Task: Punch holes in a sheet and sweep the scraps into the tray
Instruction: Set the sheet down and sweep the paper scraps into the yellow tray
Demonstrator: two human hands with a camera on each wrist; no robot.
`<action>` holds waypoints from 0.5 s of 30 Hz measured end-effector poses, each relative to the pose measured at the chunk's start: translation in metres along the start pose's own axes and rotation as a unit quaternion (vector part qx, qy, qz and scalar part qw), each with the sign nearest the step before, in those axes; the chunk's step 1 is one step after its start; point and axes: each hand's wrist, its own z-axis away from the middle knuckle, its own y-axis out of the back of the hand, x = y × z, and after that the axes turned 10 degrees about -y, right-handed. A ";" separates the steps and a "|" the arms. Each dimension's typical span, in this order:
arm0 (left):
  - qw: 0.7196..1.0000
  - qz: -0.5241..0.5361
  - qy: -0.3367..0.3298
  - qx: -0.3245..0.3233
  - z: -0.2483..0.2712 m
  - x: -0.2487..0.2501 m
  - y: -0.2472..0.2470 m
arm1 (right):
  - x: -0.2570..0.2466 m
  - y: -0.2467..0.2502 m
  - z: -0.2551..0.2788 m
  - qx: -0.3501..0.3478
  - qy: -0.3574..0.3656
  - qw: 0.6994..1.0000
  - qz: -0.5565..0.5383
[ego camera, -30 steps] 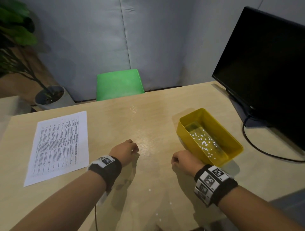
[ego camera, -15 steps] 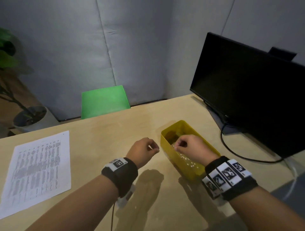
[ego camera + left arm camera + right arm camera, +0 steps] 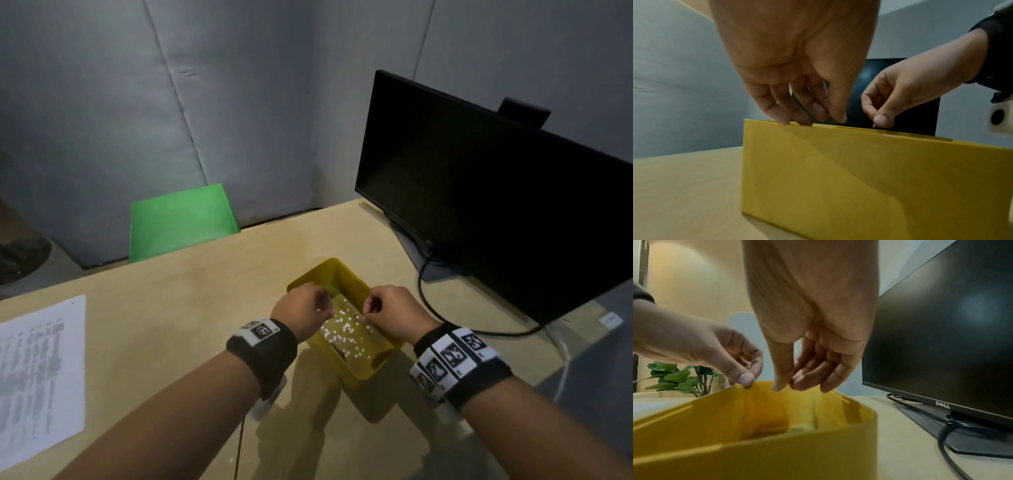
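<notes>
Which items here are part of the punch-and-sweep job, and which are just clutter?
Job:
yellow plastic tray
white paper punch scraps in it
printed white sheet
left hand, right hand over the tray

Clutter:
black Dell monitor
its black cable
green plastic chair
potted green plant

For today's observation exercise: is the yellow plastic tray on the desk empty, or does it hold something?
Not empty. The yellow plastic tray holds many small white paper dots scattered across its floor, seen from the head camera.

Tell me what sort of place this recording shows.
Probably an office desk in a partitioned booth: a Dell monitor on a light wooden desk, a printed sheet, and grey fabric panels behind.
</notes>
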 end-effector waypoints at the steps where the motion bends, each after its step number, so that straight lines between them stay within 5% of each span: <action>1: 1.000 -0.018 -0.003 -0.012 -0.002 0.000 -0.001 | 0.002 -0.001 -0.003 -0.004 0.000 1.000 0.001; 7: 0.996 -0.047 -0.013 -0.072 0.000 -0.014 -0.006 | 0.013 -0.006 -0.012 -0.026 -0.009 0.999 0.021; 15: 1.000 -0.020 -0.012 -0.020 0.005 -0.017 -0.004 | 0.018 -0.007 -0.012 -0.006 0.005 1.000 0.007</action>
